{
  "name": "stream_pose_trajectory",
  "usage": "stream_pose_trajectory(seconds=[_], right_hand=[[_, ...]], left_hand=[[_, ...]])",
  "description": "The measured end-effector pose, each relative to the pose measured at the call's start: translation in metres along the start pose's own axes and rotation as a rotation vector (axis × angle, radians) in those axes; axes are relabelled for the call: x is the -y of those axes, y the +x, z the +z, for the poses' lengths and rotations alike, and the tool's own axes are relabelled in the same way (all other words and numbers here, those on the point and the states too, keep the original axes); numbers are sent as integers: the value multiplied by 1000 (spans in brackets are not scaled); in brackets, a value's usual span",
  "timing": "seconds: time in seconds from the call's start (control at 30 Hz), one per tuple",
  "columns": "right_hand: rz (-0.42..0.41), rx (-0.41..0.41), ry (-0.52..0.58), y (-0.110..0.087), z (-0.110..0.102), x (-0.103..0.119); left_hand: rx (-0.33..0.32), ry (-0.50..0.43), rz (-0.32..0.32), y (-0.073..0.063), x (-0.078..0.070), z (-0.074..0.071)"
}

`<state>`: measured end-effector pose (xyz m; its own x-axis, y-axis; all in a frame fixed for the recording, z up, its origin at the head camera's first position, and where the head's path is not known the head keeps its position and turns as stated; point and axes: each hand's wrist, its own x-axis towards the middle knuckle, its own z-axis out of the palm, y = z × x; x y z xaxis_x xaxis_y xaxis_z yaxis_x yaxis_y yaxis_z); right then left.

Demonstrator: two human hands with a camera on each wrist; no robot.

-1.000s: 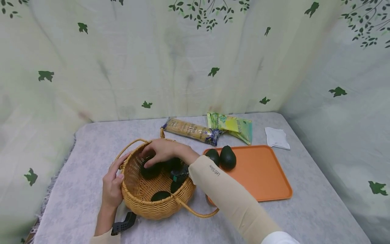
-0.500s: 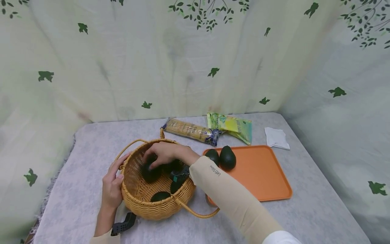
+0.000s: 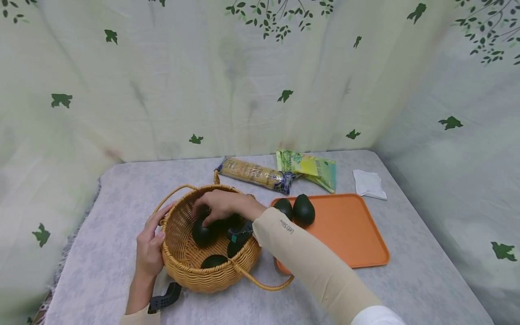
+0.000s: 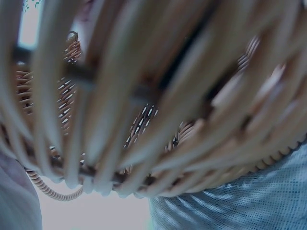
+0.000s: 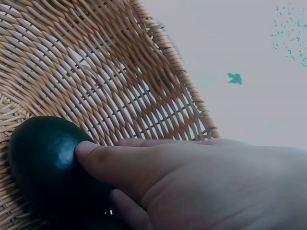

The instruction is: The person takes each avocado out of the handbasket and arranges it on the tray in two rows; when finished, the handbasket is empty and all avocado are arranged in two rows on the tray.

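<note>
dark lettering on the right beige sleeve [image 3: 314, 264] seems to read "letsslim", near the wrist end. print on the long tan-and-blue packet [image 3: 256, 174] and the green-and-yellow packet [image 3: 307, 167] is too small to make out.

"Where's the head camera?"
"Near side, facing forward and down over the table [image 3: 101, 234]."
"And the wrist cameras?"
"Left one's tight against the basket [image 3: 203, 282], peering through its weave; right one's close, looking inside. All three share it."

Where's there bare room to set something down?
The orange tray, right of its dark fruits; the tablecloth right of the tray and left of the left hand. Crowded: the wicker basket, holding more fruits and the right hand.
</note>
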<state>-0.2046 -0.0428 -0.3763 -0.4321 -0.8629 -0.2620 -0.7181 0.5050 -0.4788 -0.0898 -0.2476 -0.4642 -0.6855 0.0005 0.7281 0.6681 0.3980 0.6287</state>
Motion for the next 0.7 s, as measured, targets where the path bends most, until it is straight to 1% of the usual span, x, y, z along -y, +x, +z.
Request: stream_pose_trajectory(seconds=[0.13,0.4,0.7], right_hand=[[38,-4,-41,0,1,-1],[90,11,-45,-1,2,1],[14,58,-26,-2,3,3]], left_hand=[[1,-5,11,1,0,1],[1,-6,18,1,2,1],[10,-8,27,0,0,0]])
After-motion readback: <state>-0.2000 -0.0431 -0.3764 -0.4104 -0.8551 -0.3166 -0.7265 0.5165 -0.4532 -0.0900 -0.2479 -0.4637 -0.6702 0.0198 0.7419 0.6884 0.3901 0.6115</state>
